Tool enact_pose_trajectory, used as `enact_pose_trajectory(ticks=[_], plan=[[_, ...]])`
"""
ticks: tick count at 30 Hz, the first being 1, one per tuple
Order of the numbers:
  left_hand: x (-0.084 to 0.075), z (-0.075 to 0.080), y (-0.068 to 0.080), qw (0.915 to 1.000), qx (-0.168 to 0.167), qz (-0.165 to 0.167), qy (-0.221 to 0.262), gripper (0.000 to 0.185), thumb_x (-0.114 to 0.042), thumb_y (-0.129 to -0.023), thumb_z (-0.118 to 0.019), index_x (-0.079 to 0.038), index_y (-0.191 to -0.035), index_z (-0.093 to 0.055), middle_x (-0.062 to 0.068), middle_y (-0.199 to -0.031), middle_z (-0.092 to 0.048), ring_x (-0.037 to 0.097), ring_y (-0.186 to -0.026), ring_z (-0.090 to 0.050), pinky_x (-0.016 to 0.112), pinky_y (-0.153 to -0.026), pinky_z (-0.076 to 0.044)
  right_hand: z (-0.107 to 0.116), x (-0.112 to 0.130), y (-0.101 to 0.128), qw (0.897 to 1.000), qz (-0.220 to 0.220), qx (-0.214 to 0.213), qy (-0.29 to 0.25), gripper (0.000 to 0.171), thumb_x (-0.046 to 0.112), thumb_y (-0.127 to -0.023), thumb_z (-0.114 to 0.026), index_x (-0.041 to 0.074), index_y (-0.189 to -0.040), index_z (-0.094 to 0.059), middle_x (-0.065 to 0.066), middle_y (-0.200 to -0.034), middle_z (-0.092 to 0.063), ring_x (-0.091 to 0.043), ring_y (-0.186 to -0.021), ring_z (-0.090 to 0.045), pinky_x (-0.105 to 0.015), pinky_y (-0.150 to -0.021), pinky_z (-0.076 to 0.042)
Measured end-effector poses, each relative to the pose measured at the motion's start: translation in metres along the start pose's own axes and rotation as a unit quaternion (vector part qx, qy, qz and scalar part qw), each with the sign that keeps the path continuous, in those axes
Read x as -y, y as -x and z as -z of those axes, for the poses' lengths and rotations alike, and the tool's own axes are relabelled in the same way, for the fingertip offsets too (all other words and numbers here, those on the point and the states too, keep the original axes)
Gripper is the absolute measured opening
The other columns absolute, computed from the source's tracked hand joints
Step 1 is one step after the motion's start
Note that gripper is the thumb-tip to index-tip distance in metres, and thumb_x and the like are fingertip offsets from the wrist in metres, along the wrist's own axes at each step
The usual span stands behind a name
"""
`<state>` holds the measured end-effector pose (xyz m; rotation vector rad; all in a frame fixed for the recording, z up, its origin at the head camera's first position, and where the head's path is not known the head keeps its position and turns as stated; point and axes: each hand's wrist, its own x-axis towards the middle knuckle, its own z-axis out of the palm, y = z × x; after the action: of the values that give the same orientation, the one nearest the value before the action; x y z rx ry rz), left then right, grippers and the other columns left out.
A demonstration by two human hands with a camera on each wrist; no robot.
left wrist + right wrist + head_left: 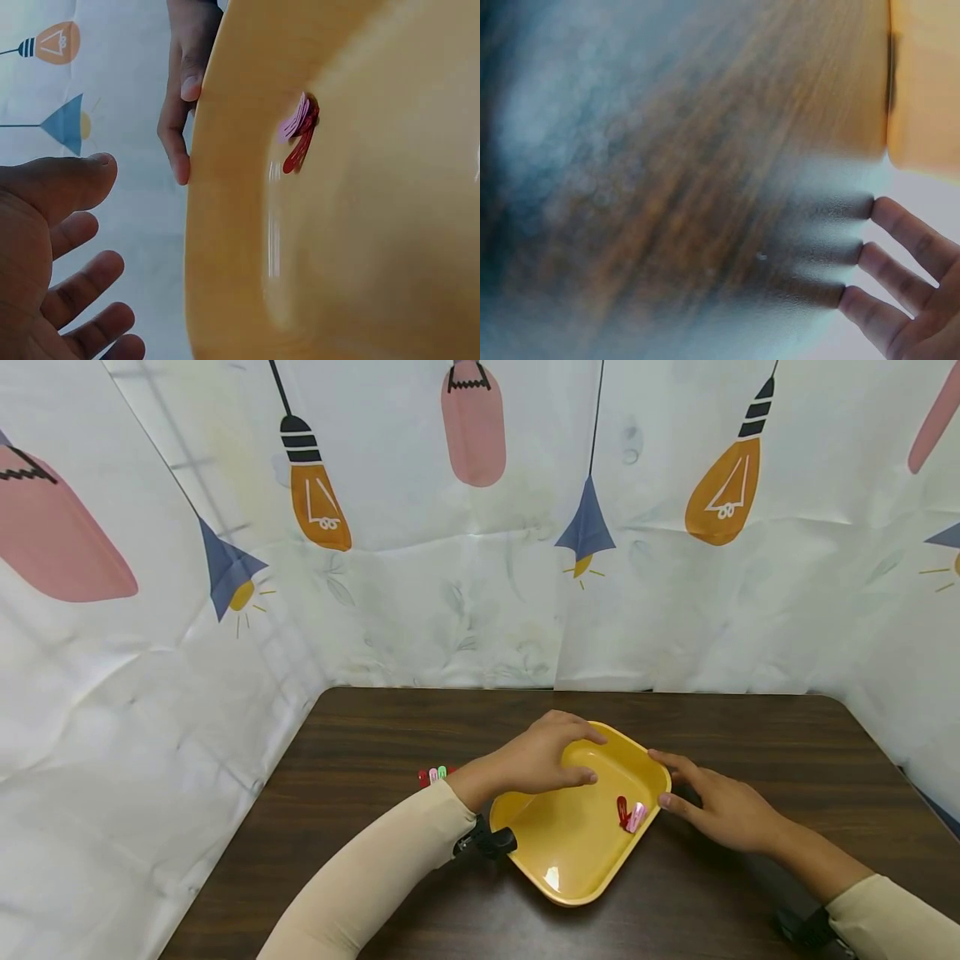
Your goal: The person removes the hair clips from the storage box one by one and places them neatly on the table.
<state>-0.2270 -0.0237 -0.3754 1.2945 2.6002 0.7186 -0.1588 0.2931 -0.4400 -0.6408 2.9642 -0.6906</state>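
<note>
Two hair clips, a red clip [622, 811] and a pink clip [637, 817], lie touching in the yellow tray [570, 852] near its right rim, long axes pointing roughly away from the person. The tray sits corner-on, mid-table [750, 727]. More clips [433, 774] lie left of the sleeve. Left hand [542, 758] hovers over the tray's far-left rim, fingers relaxed; right hand [720, 810] lies flat, fingertips touching the right corner.

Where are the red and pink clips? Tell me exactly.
In the head view the clips lie inside the yellow tray, by its right edge, close to the right hand.
</note>
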Motion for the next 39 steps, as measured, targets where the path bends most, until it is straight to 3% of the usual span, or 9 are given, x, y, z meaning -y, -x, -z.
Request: enact_pose_trajectory(ticks=[11,17,29,39], plan=[[-0.002,-0.013,-0.017,0.9995,0.025,0.000,0.021,0.050,-0.038,-0.097,-0.072,-0.019,-0.143,-0.061,-0.006,-0.147,-0.054,0.019,-0.137,-0.042,0.035,-0.113,-0.035,-0.001,-0.001,0.001,1.000,0.003,-0.001,0.000,0.063,0.043,-0.104,-0.060,0.033,-0.159,-0.032,-0.012,-0.129,-0.067,-0.039,-0.103,-0.068,-0.058,-0.069,-0.055],[-0.001,-0.022,-0.027,0.9988,0.042,-0.007,0.025,0.049,-0.035,-0.097,-0.073,-0.016,-0.140,-0.063,-0.004,-0.146,-0.055,0.015,-0.139,-0.042,0.032,-0.116,-0.030,-0.001,-0.003,0.001,1.000,0.004,-0.001,-0.002,0.063,0.043,-0.104,-0.060,0.034,-0.159,-0.031,-0.012,-0.129,-0.067,-0.039,-0.103,-0.068,-0.057,-0.069,-0.054],[-0.006,-0.036,-0.040,0.9980,0.049,-0.035,-0.018,0.047,-0.032,-0.094,-0.075,-0.015,-0.137,-0.066,-0.005,-0.137,-0.062,0.011,-0.133,-0.049,0.021,-0.113,-0.030,-0.002,-0.004,0.001,1.000,0.009,-0.003,-0.004,0.063,0.043,-0.104,-0.060,0.034,-0.159,-0.032,-0.010,-0.129,-0.067,-0.038,-0.103,-0.068,-0.054,-0.067,-0.054],[-0.010,-0.050,-0.048,0.9961,0.083,-0.012,-0.025,0.043,-0.034,-0.094,-0.075,-0.022,-0.134,-0.068,-0.010,-0.135,-0.061,0.009,-0.131,-0.049,0.023,-0.113,-0.031,-0.002,-0.004,0.001,1.000,0.013,-0.005,-0.009,0.063,0.041,-0.103,-0.061,0.034,-0.159,-0.032,-0.012,-0.129,-0.067,-0.037,-0.099,-0.069,-0.048,-0.060,-0.053]])
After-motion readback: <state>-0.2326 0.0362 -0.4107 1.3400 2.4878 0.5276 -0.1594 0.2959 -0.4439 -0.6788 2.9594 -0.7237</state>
